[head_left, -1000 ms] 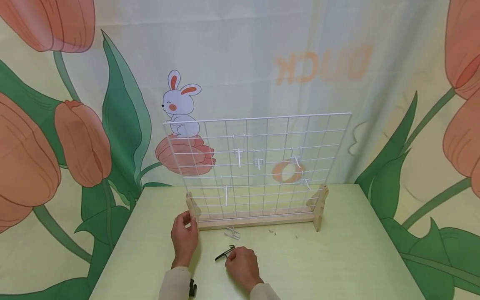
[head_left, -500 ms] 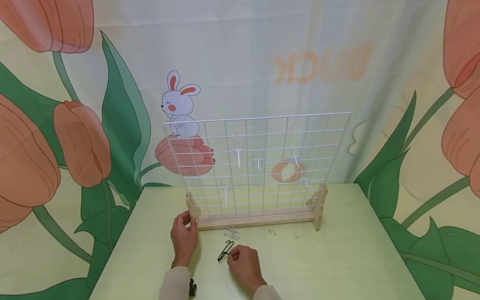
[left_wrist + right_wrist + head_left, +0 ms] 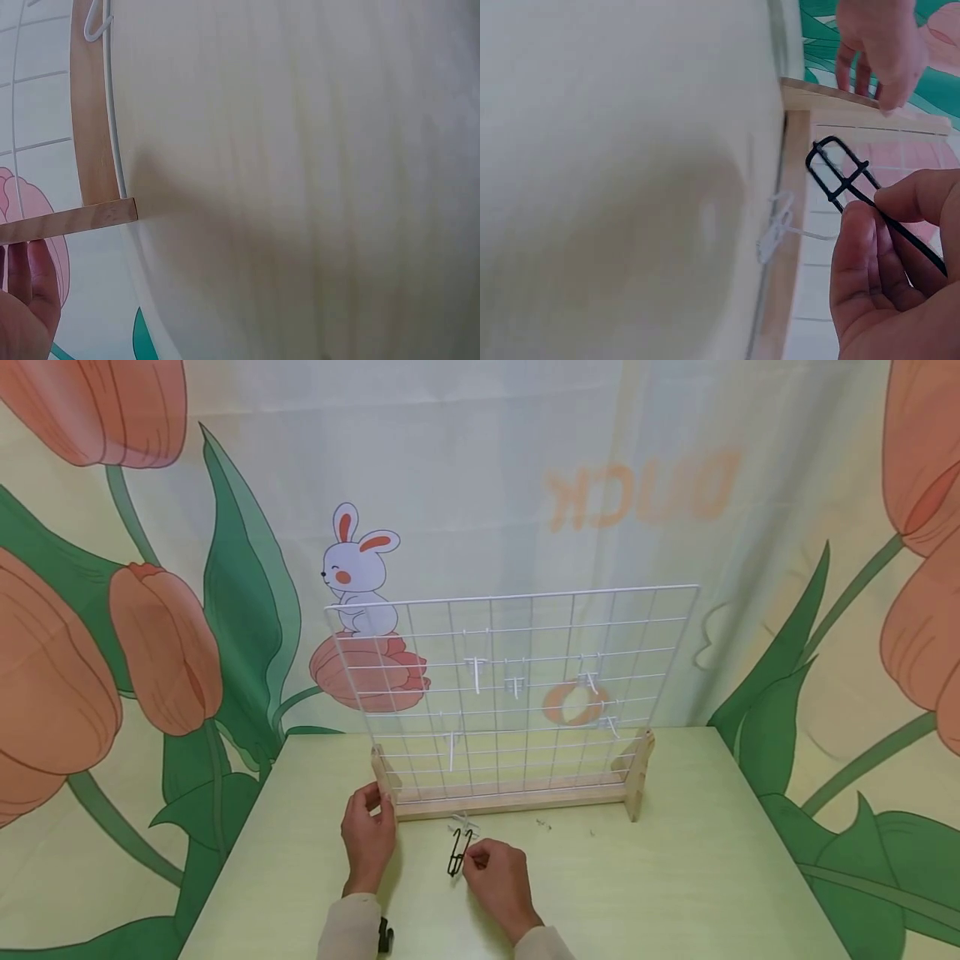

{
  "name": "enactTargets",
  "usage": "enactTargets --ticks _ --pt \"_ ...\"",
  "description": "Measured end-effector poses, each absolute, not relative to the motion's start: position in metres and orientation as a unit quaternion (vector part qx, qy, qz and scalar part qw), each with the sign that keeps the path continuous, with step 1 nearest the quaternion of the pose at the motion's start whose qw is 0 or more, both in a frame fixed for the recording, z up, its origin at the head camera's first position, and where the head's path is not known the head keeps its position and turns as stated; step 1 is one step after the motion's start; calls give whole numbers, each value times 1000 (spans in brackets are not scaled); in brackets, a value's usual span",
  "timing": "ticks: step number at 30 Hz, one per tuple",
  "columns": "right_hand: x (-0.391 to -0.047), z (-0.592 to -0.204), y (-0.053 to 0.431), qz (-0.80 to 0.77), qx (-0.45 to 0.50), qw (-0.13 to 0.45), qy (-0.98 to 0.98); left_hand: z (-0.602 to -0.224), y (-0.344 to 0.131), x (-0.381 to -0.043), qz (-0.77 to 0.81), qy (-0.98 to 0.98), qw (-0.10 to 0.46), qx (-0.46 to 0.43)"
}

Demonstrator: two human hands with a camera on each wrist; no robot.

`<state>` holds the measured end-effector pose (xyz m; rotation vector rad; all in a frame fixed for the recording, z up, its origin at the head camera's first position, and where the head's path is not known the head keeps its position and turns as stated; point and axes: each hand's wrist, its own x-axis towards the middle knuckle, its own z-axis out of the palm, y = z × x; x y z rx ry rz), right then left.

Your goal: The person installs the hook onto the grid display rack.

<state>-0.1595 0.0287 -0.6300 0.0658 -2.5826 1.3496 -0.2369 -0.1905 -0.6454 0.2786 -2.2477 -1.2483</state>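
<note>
In the head view my right hand [image 3: 498,881] pinches a black wire display hook [image 3: 455,858] just above the table, its two bent prongs pointing up. The right wrist view shows thumb and fingertips on the rod of this black hook [image 3: 846,182]. My left hand [image 3: 369,835] grips the left upright of the wooden stand [image 3: 510,802], thumb on one side and fingers on the other. Part of the left hand [image 3: 30,300] shows against the wooden upright [image 3: 90,217] in the left wrist view. A white wire grid panel [image 3: 513,597] stands in the stand.
Several white hooks hang on the grid, among them a long hook [image 3: 452,752] low on the left and a hook [image 3: 611,723] low on the right. A loose white hook [image 3: 465,821] lies before the stand. Tiny bits [image 3: 543,823] lie on the table [image 3: 690,877].
My right hand has moved slightly right and forward, turning the black hook from lying sideways to prongs upward. My left hand stays on the stand.
</note>
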Motion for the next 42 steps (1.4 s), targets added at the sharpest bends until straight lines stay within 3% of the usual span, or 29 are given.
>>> enactTargets --ticks 26,42 --pt "-169 -546 68 467 25 222 -855 -648 -193 -237 -467 -840 259 97" --pt "-189 -519 96 469 20 267 -842 -649 -192 -239 -473 -838 250 108"
